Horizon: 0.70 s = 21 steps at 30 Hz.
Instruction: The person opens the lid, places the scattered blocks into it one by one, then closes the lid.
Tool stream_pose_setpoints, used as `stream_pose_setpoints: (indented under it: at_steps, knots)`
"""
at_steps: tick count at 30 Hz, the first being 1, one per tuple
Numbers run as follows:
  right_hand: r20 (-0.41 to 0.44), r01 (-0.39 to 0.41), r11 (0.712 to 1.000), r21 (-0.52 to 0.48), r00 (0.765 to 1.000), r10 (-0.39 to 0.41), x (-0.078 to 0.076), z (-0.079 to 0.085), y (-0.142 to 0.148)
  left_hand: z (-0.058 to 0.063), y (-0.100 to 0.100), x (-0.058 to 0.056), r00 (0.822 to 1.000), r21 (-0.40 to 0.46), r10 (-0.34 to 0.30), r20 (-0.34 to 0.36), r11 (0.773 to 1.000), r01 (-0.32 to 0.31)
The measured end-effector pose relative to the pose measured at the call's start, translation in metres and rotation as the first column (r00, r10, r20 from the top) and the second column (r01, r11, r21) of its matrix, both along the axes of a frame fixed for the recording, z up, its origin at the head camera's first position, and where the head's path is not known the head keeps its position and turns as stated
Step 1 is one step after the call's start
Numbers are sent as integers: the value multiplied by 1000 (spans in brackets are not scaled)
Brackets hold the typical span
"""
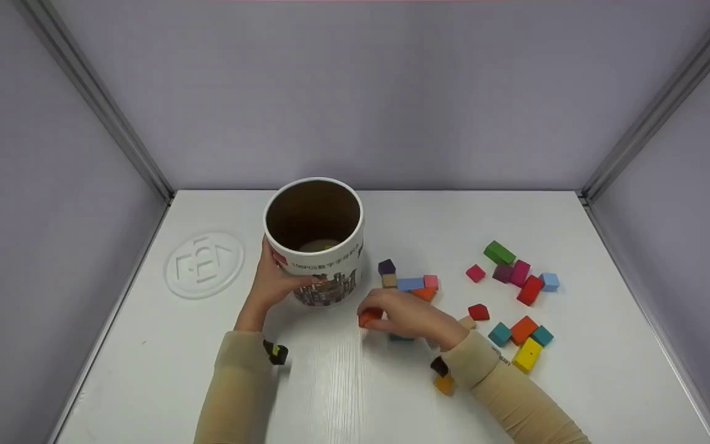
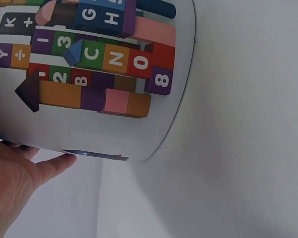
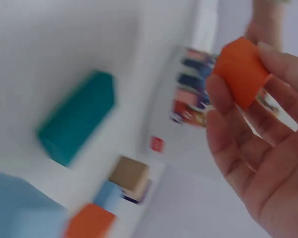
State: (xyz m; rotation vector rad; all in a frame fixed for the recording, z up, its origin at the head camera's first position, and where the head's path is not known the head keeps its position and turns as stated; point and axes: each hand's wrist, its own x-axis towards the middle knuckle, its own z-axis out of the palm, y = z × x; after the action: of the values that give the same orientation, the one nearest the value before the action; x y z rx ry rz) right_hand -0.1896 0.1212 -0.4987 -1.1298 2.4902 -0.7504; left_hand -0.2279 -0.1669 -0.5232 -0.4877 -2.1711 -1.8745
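Observation:
A tall white tub (image 1: 336,259), printed with lettered blocks, stands upright, its mouth uncovered; a bit of yellow shows at the bottom. My left hand (image 1: 273,280) grips its left side, with the thumb across the front. In the left wrist view the fingers of this hand (image 2: 20,173) lie along the tub wall (image 2: 114,134). Right of the tub, my right hand (image 1: 401,313) pinches an orange block (image 3: 241,72) between thumb and fingers. Beneath that hand lies a teal block (image 3: 79,116), partly hidden in the head view.
A round clear lid (image 1: 204,265) with raised lettering lies left of the tub. Several blocks, among them a blue one (image 1: 410,283), a green one (image 1: 500,253) and a yellow one (image 1: 527,355), are scattered on the right. An amber block (image 1: 444,385) sits by the right sleeve. Walls enclose the table (image 1: 318,401).

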Motion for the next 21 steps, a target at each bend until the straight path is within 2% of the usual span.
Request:
stream_pose_setpoints:
  at_steps: [4,7,10,15,21]
  knots:
    - [-42,31,983,-183,998,-39,-15,25,0,1,0,2,1000,-7,11,21,1000,-11]
    - [-95,47,948,-314,992,-81,-26,46,-2,1,1,1,1000,-6,13,14,1000,-13]
    - [-145,65,915,-398,981,-133,-36,67,-6,1,1,2,999,-13,25,25,1000,-25]
    - [-189,145,888,-436,950,-248,-51,91,-18,0,1,3,998,-24,41,51,999,-40]
    - [-193,209,872,-443,928,-320,-64,98,-32,-1,1,1,999,-17,29,23,999,-29]
